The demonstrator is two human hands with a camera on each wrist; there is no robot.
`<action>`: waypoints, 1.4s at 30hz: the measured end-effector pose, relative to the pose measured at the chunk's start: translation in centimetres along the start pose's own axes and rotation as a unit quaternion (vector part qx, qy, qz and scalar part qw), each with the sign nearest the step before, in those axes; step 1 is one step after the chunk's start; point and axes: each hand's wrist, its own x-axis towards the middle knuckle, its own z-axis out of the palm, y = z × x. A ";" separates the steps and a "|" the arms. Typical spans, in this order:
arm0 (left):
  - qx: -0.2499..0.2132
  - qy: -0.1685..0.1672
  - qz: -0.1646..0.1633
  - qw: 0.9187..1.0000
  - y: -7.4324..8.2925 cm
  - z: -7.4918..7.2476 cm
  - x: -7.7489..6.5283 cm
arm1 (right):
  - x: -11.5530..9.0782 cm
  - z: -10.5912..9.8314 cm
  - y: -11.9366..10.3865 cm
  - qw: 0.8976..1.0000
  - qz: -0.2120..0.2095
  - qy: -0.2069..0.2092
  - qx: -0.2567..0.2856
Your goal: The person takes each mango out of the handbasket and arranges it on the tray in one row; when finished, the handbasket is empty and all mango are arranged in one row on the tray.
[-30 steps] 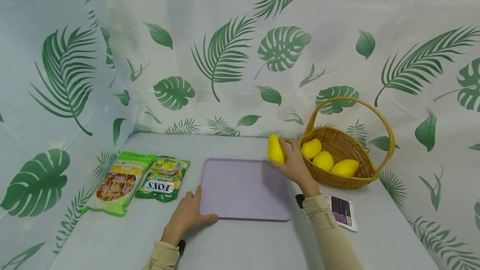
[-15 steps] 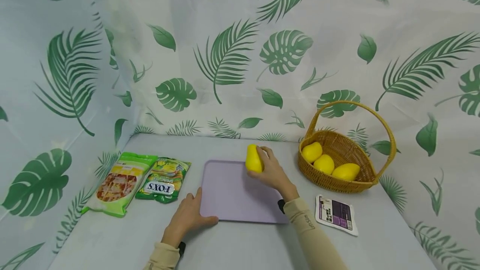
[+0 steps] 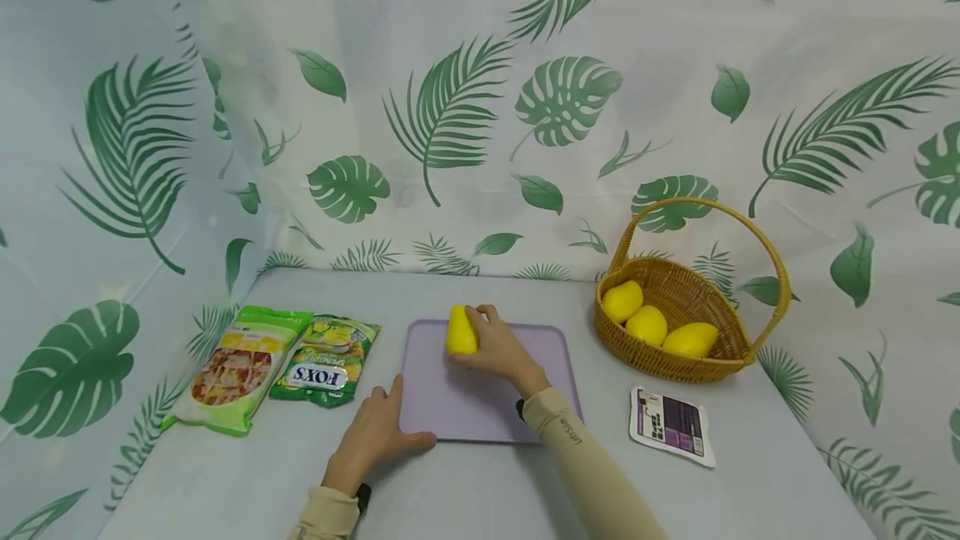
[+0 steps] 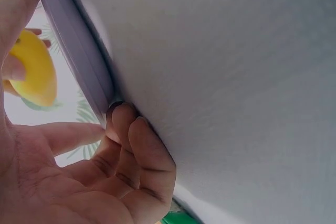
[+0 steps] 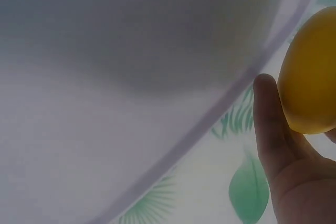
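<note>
Head view: my right grip [image 3: 495, 344] was closed round a smooth yellow mango-shaped fruit [image 3: 462, 329], thumb and fingers on its sides, over the far-left part of a flat lilac rectangular tray [image 3: 457, 407]. My left grip [image 3: 375, 432] held the tray's near-left corner, thumb and fingers spread across it, probably to keep it from sliding. Three like fruits [image 3: 647, 325] sat in a brown wicker basket with an arched handle [image 3: 678, 367], right side, seemingly within easy reach. Left of the tray: a green-and-yellow bag [image 3: 232, 373] and a green FOX'S packet [image 3: 318, 369]. Right: a white packet with a purple-black label [image 3: 671, 427]. Pale, plain tabletop [image 3: 480, 490]; white leaf-print backdrop [image 3: 555, 232] behind and at the sides.

Left wrist: outer fingers bent at the tray corner; fruit raised above the tray, backdrop showing between.

Right wrist: fruit cut off by the frame edge, one finger along it, grip only partly shown; soft shadow on the tray.
</note>
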 end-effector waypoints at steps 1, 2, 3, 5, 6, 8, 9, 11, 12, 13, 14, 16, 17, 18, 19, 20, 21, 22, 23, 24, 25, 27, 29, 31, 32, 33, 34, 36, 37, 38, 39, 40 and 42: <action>-0.001 0.000 0.000 1.000 0.0 0.0 0.1 | 0.2 0.2 -0.3 1.000 -0.002 -0.003 -0.002; -0.001 -0.001 -0.002 1.000 0.0 0.0 0.1 | 0.4 0.5 -0.6 1.000 -0.002 -0.005 -0.004; -0.002 -0.001 -0.004 1.000 0.0 0.0 0.1 | 0.5 0.7 -0.8 1.000 -0.003 -0.008 -0.006; -0.003 -0.001 -0.003 1.000 0.0 0.0 0.2 | 0.8 1.2 -1.3 1.000 -0.002 -0.014 -0.008; -0.003 -0.001 -0.003 1.000 0.0 0.0 0.2 | 1.0 1.4 -1.5 1.000 -0.002 -0.016 -0.010; -0.003 0.000 -0.003 1.000 0.1 0.0 0.1 | 1.2 1.9 -1.9 1.000 0.000 -0.019 -0.013; -0.004 0.002 -0.001 1.000 0.1 -0.1 0.1 | 1.4 2.1 -2.0 1.000 0.000 -0.021 -0.016; -0.003 0.004 0.001 1.000 0.0 -0.1 0.0 | 1.6 2.6 -2.3 1.000 0.000 -0.022 -0.022; -0.004 0.005 0.002 1.000 0.0 -0.1 0.0 | 1.7 2.8 -2.4 0.999 -0.001 -0.022 -0.026; -0.004 0.005 0.002 1.000 0.0 -0.1 0.0 | 1.9 3.0 -2.6 0.999 -0.002 -0.023 -0.029; -0.005 0.006 0.003 1.000 0.0 -0.1 0.0 | 2.0 3.3 -2.7 0.999 -0.003 -0.024 -0.035; -0.006 0.008 0.005 1.000 0.0 -0.1 0.0 | 2.1 3.7 -2.9 0.999 -0.005 -0.025 -0.044; -0.007 0.008 0.005 1.000 0.0 -0.2 0.0 | 2.2 3.8 -3.0 0.999 -0.004 -0.026 -0.046; -0.008 0.008 0.005 1.000 0.0 -0.1 0.0 | 2.3 4.0 -3.1 0.998 -0.003 -0.027 -0.049; -0.008 0.007 0.005 1.000 0.0 -0.1 0.0 | 2.3 4.1 -3.2 0.998 -0.003 -0.027 -0.050; -0.009 0.007 0.004 1.000 0.0 -0.1 0.0 | 2.4 4.3 -3.3 0.998 -0.002 -0.028 -0.050; -0.010 0.006 0.003 1.000 0.0 -0.1 0.0 | 2.4 4.4 -3.5 0.998 -0.003 -0.028 -0.048; -0.010 0.006 0.002 1.000 0.0 -0.1 0.0 | 2.5 4.5 -3.6 0.999 -0.003 -0.029 -0.046; -0.010 0.007 0.002 1.000 0.0 -0.1 0.0 | 2.5 4.6 -3.7 0.999 -0.002 -0.030 -0.045; -0.010 0.007 0.002 1.000 0.0 -0.1 0.0 | 2.6 4.7 -3.8 0.999 -0.003 -0.031 -0.045; -0.008 0.007 0.002 1.000 0.0 -0.1 0.0 | 2.6 4.8 -3.9 0.999 -0.003 -0.031 -0.045; -0.007 0.008 0.002 1.000 0.0 -0.1 0.0 | 2.7 4.9 -4.1 0.999 -0.004 -0.030 -0.044; -0.005 0.009 0.004 1.000 0.0 -0.1 0.0 | 2.7 5.0 -4.2 0.998 -0.003 -0.029 -0.047; -0.004 0.008 0.006 1.000 0.1 -0.1 -0.1 | 2.7 5.1 -4.2 0.998 -0.002 -0.029 -0.048; -0.004 0.007 0.006 1.000 0.1 -0.1 -0.1 | 2.7 5.1 -4.2 0.998 -0.001 -0.028 -0.048; -0.005 0.007 0.006 1.000 0.2 -0.1 -0.1 | 2.6 5.0 -4.2 0.999 -0.001 -0.028 -0.047; -0.006 0.007 0.006 1.000 0.2 -0.1 -0.1 | 2.6 5.0 -4.1 0.998 0.001 -0.028 -0.047; -0.007 0.007 0.006 1.000 0.2 -0.1 -0.1 | 2.6 4.8 -4.0 0.999 0.004 -0.027 -0.042; -0.007 0.007 0.006 1.000 0.2 -0.1 -0.1 | 2.6 4.7 -4.0 0.999 0.005 -0.026 -0.040; -0.008 0.007 0.005 1.000 0.2 -0.1 -0.1 | 2.6 4.6 -3.9 0.999 0.007 -0.025 -0.039; -0.008 0.008 0.006 1.000 0.2 -0.2 -0.1 | 2.6 4.5 -3.8 0.999 0.007 -0.024 -0.041; -0.006 0.010 0.006 1.000 0.2 -0.2 -0.1 | 2.5 4.4 -3.6 0.999 0.007 -0.023 -0.046; -0.003 0.011 0.006 1.000 0.1 -0.2 -0.1 | 2.3 4.0 -3.4 0.998 0.007 -0.023 -0.050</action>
